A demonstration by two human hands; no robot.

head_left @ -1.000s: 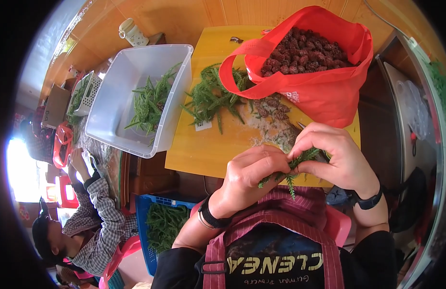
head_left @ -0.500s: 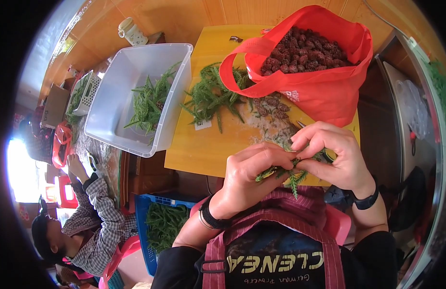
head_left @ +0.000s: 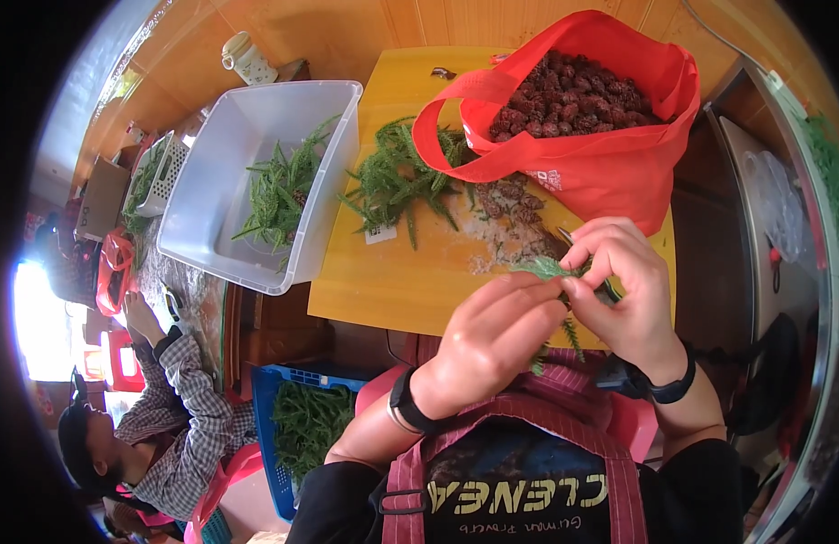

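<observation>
At left, clear bin with green sprigs inside. On yellow table, piled sprigs, left of centre. Left hand: fingers pinching held sprig above table's near edge. Right hand: pinching same sprig, fingertips just beside. Far right on table, red bag full of brown cones.

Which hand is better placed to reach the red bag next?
Right, I'd judge: the right hand is nearer the red bag, while the left hand sits farther off. Both are occupied with greenery.
</observation>
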